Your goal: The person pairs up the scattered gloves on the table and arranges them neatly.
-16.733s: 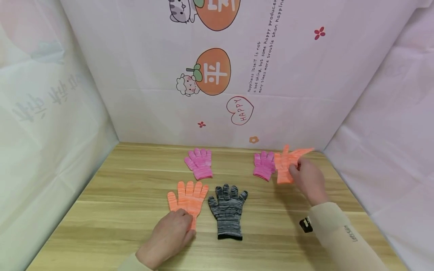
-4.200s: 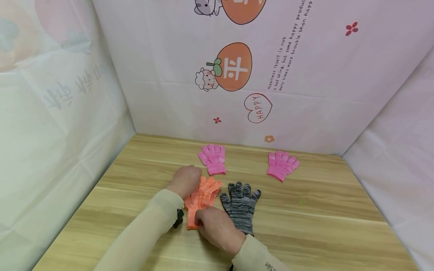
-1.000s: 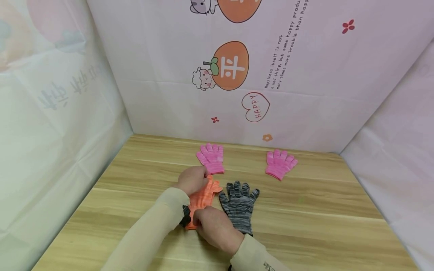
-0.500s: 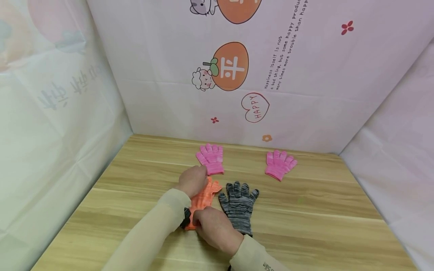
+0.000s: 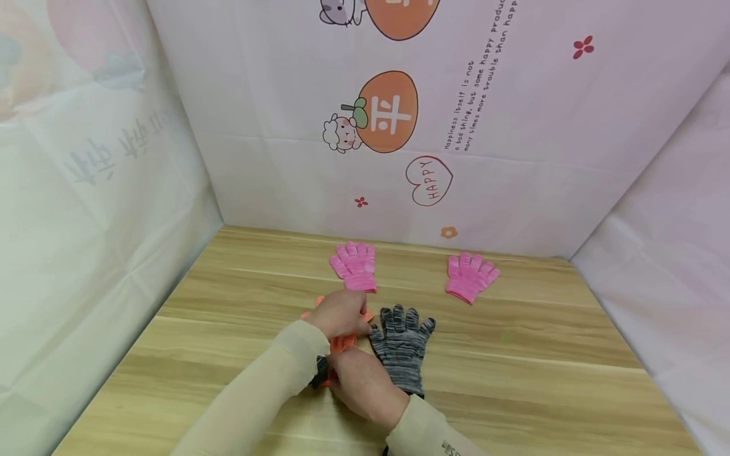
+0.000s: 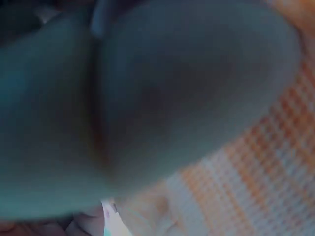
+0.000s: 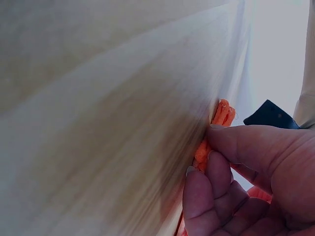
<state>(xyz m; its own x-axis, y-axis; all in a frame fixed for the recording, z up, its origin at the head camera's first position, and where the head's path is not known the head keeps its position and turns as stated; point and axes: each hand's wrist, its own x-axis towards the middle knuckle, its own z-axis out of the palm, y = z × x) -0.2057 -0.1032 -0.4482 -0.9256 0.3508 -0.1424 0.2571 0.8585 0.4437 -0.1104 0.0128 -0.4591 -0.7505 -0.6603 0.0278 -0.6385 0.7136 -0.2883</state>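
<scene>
A light orange knit glove [image 5: 343, 342] lies near the middle of the table, mostly covered by both hands; a second orange one, seen earlier, is not visible apart from it. My left hand [image 5: 340, 313] reaches across the glove's finger end, with thumb and forefinger bent at its right-hand fingers. Orange ribbed knit [image 6: 246, 177] fills the lower right of the blurred left wrist view. My right hand [image 5: 366, 386] pinches the cuff end between thumb and fingers; the right wrist view shows the orange edge [image 7: 224, 114] at the thumb tip. Just right lies a grey-black striped glove [image 5: 402, 351], palm flat.
Two pink gloves lie toward the back, one at left [image 5: 355, 266] and one at right [image 5: 471, 277]. A printed white cloth [image 5: 274, 183] rises behind the wooden table [image 5: 530, 354], and white sheets stand along both sides. The right forearm overlaps the grey glove's cuff.
Over sixteen seconds, the right hand has brought an orange glove from the back right to the other orange one. In the last half second the left hand has slid right across the glove's fingers.
</scene>
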